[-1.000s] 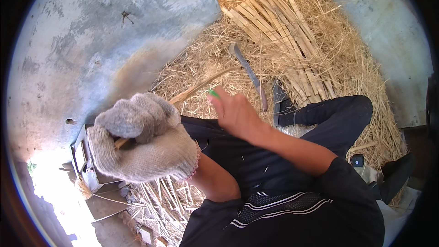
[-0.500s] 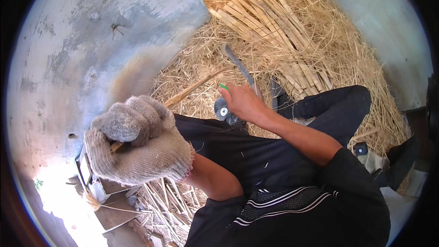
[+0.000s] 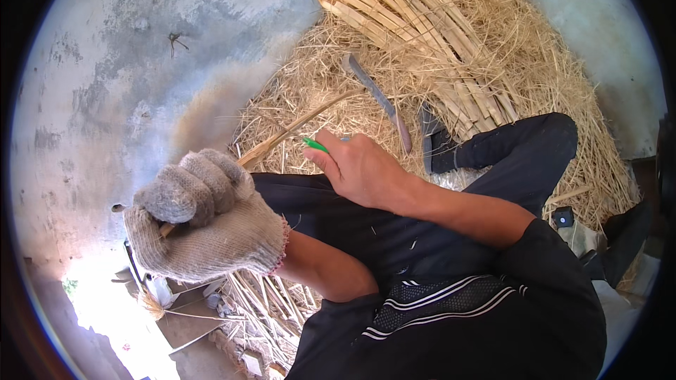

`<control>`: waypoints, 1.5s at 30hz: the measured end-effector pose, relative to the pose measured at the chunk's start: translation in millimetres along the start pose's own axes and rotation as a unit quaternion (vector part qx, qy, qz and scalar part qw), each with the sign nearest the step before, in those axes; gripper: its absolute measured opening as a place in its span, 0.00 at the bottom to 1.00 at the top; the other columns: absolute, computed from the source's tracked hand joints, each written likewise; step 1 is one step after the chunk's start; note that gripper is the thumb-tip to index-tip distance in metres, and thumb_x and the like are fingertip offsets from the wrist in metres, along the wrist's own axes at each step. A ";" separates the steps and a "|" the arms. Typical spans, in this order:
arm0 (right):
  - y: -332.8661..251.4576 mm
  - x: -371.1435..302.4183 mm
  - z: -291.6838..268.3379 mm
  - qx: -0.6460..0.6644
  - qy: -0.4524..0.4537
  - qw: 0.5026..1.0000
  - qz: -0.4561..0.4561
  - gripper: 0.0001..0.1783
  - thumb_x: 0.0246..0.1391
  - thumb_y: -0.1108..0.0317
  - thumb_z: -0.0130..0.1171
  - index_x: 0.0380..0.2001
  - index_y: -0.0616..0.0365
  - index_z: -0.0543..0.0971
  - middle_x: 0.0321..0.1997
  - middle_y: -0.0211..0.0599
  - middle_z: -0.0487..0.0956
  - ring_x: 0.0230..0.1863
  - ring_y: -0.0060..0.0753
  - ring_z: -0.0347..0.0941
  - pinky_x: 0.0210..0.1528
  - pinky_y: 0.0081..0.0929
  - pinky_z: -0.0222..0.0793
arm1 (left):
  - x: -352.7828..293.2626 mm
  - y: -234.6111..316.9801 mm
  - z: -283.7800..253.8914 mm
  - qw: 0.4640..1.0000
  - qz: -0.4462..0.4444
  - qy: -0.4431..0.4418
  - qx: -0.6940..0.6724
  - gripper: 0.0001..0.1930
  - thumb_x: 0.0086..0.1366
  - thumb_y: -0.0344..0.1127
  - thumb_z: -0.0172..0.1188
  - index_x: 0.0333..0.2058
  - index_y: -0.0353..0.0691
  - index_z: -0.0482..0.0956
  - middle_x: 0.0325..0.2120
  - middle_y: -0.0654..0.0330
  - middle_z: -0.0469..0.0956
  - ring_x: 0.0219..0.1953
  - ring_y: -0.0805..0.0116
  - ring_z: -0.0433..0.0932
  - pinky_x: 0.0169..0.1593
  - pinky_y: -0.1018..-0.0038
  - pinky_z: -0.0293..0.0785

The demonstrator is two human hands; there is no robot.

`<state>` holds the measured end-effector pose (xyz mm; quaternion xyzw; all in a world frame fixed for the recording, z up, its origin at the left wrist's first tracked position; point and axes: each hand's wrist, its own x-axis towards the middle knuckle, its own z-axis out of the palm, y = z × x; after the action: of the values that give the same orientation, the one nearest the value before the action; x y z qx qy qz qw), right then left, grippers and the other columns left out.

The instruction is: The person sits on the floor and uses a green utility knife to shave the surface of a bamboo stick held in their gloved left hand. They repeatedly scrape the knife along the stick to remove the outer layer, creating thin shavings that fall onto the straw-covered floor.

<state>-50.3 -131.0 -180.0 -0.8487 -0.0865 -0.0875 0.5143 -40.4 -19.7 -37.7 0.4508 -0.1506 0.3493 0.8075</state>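
Note:
In a grey knitted glove, my left hand [image 3: 201, 211] is closed in a fist round a split wooden strip [image 3: 282, 134]. The strip slants up and to the right, and a short end shows below the thumb. My bare right hand [image 3: 366, 169] is closed on a small green tool [image 3: 315, 144]; its tip pokes out by the thumb, close to the strip, and the rest is hidden in the fingers. Beyond my right hand, a long knife [image 3: 378, 91] with a dark blade and brown handle lies on the straw.
Loose straw and shavings [image 3: 310, 63] cover the floor ahead. A pile of split strips [image 3: 436, 42] lies at the far right of it. A worn grey wall [image 3: 183, 21] stands at left, another pale wall [image 3: 598, 35] at right. More thin strips [image 3: 260, 309] lie at lower left.
My right hand with the green tool has moved left, nearer my left hand. My left hand has shifted slightly left with the strip. The knife's handle now shows more fully.

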 end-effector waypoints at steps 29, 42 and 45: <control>43.9 14.2 15.6 0.009 -0.015 0.997 0.071 0.19 0.66 0.57 0.46 0.35 0.66 0.73 0.18 0.59 0.73 0.22 0.64 0.71 0.26 0.50 0.65 | -2.8 0.3 10.1 0.997 0.012 0.076 0.015 0.22 0.65 0.45 0.41 0.11 0.49 0.55 0.06 0.69 0.48 0.07 0.78 0.44 0.09 0.78 0.46; 34.2 13.4 10.8 0.003 -0.074 0.996 0.058 0.22 0.66 0.54 0.43 0.38 0.66 0.75 0.27 0.62 0.78 0.32 0.66 0.76 0.37 0.52 0.70 | -3.0 5.3 8.8 0.996 0.006 0.089 0.028 0.21 0.64 0.43 0.41 0.12 0.48 0.60 0.06 0.70 0.50 0.07 0.79 0.46 0.08 0.78 0.46; 106.6 17.6 27.3 -0.100 -0.011 0.991 0.082 0.19 0.66 0.56 0.45 0.37 0.63 0.74 0.21 0.60 0.75 0.26 0.65 0.73 0.31 0.53 0.67 | -4.6 2.2 9.7 0.998 -0.003 0.065 0.010 0.20 0.65 0.43 0.41 0.13 0.48 0.59 0.06 0.70 0.50 0.07 0.79 0.46 0.08 0.78 0.46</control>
<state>-6.4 -154.3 -279.7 -0.9011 -0.0126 -0.0439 0.4313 -44.6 -29.0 -33.6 0.4356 -0.0933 0.3772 0.8119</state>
